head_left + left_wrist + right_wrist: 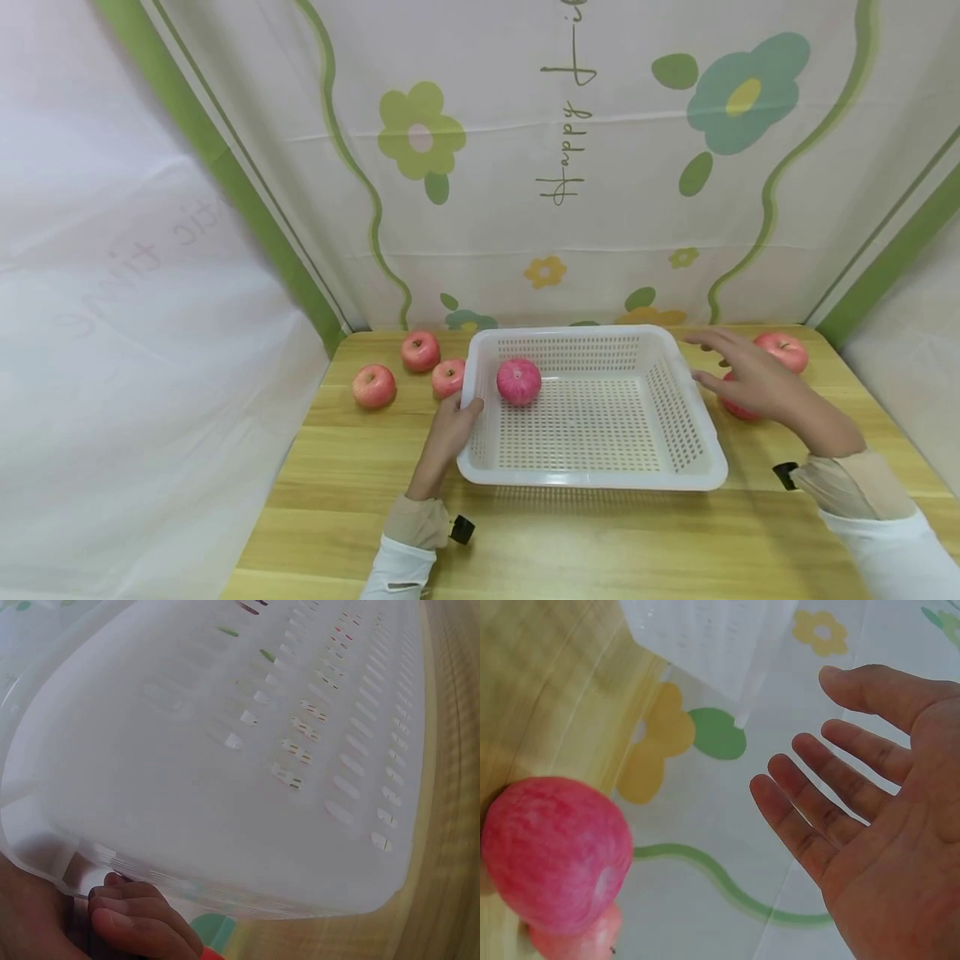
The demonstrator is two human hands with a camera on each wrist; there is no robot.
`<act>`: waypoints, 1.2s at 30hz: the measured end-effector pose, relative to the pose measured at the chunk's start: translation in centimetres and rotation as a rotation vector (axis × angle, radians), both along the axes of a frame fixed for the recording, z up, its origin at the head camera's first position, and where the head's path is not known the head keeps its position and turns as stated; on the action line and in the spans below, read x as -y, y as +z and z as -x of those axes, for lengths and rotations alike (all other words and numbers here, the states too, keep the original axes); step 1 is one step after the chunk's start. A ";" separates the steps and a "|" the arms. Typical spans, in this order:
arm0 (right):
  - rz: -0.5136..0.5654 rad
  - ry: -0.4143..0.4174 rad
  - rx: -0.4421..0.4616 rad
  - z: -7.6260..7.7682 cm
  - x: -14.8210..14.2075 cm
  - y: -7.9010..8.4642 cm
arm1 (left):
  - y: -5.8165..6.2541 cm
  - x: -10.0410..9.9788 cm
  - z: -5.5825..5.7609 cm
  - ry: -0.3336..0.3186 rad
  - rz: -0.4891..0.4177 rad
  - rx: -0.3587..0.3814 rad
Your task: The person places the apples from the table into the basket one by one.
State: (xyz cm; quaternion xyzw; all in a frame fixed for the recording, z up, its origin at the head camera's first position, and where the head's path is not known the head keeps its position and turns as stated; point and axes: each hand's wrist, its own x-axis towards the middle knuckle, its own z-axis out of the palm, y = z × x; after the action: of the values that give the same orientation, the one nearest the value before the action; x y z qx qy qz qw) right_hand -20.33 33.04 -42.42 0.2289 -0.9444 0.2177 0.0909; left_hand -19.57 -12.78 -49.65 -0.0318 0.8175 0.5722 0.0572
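Note:
A white plastic basket (592, 479) with perforated walls stands on the wooden table, with a deep pink round fruit (518, 382) inside near its left wall. My left hand (452, 429) grips the basket's left rim, thumb on top; in the left wrist view its curled fingers (146, 919) show under the rim. Close by the right rim, my right hand (757, 383) hovers with fingers spread and nothing held. The right wrist view shows that palm (900, 847) apart from the basket's corner. Below it, a deep pink fruit (738, 400) is partly hidden by the hand.
Left of the basket lie three red apples: one at the outside (373, 386), one farther back (420, 351) and one beside the rim (448, 377). Another apple (782, 352) is at the back right. A flowered white curtain (487, 208) hangs behind the table (360, 517).

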 end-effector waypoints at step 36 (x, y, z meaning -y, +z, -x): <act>-0.053 -0.097 0.010 0.3 -6.7 -4.1 | -0.1 0.1 0.1 -0.006 -0.009 0.010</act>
State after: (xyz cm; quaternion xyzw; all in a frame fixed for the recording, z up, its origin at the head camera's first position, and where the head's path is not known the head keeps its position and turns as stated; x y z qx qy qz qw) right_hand -20.64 39.79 -46.55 0.1840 -0.9603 0.1891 0.0906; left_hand -19.70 -12.87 -49.77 -0.0319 0.8147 0.5755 0.0633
